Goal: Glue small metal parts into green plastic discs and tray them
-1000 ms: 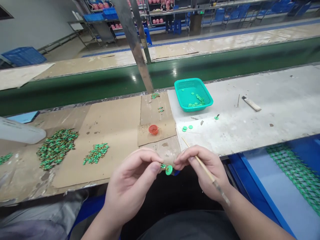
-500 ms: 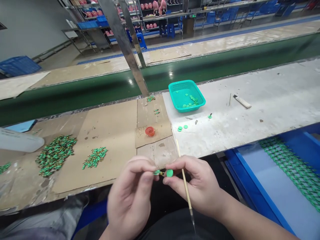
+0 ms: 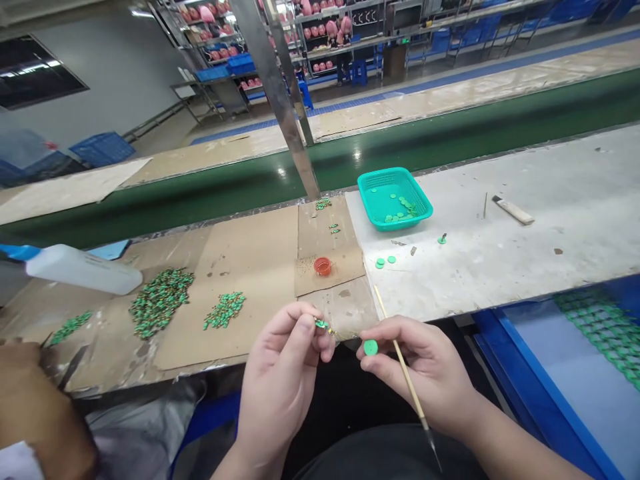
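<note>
I see the left hand, fingers pinching one piece; the right hand, fingers clamped on one disc, holding one brush; one basket beyond.

Bare left hand, bare right hand, bare right forearm, dark, plain-looking clothing across the body

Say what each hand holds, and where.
Left hand: small green-and-gold piece, by one end. Right hand: green disc, by its rim; brush, by its handle.
</note>
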A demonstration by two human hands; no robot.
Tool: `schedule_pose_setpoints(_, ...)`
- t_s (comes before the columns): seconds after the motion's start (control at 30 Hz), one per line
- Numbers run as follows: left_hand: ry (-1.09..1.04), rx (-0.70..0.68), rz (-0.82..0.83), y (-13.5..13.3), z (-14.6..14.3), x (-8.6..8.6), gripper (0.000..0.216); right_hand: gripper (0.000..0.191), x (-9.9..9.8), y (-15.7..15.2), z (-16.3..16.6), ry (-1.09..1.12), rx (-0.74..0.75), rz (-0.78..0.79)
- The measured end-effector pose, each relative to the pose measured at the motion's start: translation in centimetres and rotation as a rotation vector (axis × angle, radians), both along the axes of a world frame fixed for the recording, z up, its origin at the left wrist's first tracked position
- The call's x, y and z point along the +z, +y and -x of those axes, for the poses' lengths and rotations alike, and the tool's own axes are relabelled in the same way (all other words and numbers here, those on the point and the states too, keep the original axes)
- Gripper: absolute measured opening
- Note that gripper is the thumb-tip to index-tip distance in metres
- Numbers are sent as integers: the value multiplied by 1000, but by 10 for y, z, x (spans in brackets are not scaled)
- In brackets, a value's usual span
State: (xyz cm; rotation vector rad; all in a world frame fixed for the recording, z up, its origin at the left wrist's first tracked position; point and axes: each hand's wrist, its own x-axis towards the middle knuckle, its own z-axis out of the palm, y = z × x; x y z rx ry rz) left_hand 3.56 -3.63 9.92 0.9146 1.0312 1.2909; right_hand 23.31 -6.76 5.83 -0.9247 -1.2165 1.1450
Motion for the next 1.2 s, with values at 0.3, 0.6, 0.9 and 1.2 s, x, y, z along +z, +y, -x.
schedule_pose_setpoints(0.3,2,3,39,-3,0,-2,43,14,-6,2,-1,-19,-4,63)
schedule_pose_setpoints(0.6,92,7,51,-2,0,-6,52,14,-11,5,0,-9,12,122)
schedule_pose_setpoints(0.9,624,-23,-2,126,41,-5,46,21,-24,15,-7,-94,0,194)
schedule_pose_setpoints(1.2,963,-231,52,274,13,-2,43,28,-25,35,-17,-139,-26,196)
